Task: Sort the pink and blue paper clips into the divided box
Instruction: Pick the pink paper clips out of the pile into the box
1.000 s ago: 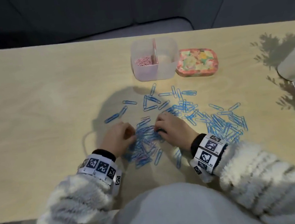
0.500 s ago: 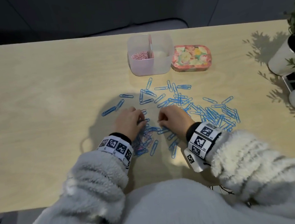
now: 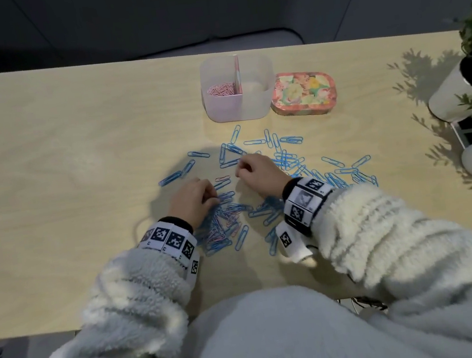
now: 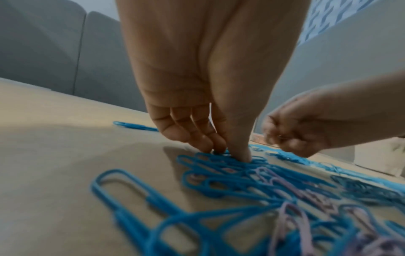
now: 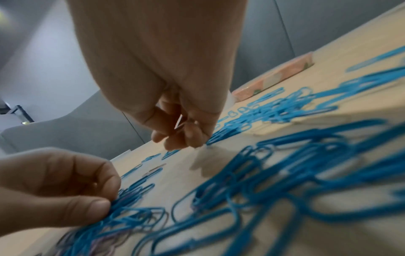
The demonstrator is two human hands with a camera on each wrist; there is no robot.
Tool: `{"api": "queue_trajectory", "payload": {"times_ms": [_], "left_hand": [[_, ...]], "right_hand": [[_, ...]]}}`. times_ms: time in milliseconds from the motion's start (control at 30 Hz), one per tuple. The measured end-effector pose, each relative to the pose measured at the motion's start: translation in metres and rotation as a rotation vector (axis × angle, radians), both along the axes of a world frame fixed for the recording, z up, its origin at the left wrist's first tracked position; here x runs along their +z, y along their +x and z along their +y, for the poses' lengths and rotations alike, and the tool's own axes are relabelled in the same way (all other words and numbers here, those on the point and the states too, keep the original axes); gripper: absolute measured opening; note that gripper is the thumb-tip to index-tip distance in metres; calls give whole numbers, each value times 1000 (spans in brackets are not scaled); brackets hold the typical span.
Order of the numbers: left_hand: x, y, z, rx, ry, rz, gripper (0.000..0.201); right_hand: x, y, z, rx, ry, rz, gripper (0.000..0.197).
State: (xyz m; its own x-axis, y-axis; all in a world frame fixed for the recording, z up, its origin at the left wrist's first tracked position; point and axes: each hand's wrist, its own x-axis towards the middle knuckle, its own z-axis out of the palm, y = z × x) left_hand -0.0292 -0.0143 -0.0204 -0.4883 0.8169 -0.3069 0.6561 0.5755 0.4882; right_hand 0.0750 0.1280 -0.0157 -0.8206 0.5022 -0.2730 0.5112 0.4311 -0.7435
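The clear divided box point(image 3: 261, 107) stands at the table's far middle, with pink clips point(image 3: 220, 89) in its left compartment. Blue clips point(image 3: 286, 159) lie scattered in front of it. A denser pile of blue and pink clips point(image 3: 220, 228) lies near me. My left hand point(image 3: 216, 199) rests on this pile, thumb and fingers pinching clips at its far edge point(image 4: 230, 154). My right hand point(image 3: 240, 172) hovers just above the table, further forward. Its fingers are curled round a thin clip point(image 5: 181, 127) whose colour I cannot tell. One pink clip point(image 3: 222, 178) lies between the hands.
A floral tin lid point(image 3: 303, 93) lies right of the box. White plant pots point(image 3: 453, 92) and a small framed object point(image 3: 468, 129) stand at the table's right edge. Bare wood point(image 3: 64, 170) spreads to the left.
My right hand has left the near pile and moved forward toward the box, off the table. The left hand stays at the pile, shifted slightly forward.
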Motion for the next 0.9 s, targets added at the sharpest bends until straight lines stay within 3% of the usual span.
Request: {"api": "queue_trajectory", "payload": {"times_ms": [233, 400, 500, 600, 767, 900], "left_hand": [[0, 5, -1, 60, 29, -9, 12], [1, 3, -3, 37, 14, -17, 10], [4, -3, -4, 156, 71, -70, 4], [4, -17, -4, 231, 97, -29, 9], [1, -20, -6, 133, 74, 215, 18], [1, -12, 2, 69, 112, 225, 19]], "right_hand": [[-11, -26, 2, 147, 180, -138, 9], [-11, -17, 6, 232, 165, -244, 11], [-10, -7, 10, 232, 167, -254, 17], [-9, 9, 16, 59, 51, -90, 9], [-8, 42, 30, -188, -205, 101, 22], [-13, 63, 30, -418, -542, 226, 22]]}}
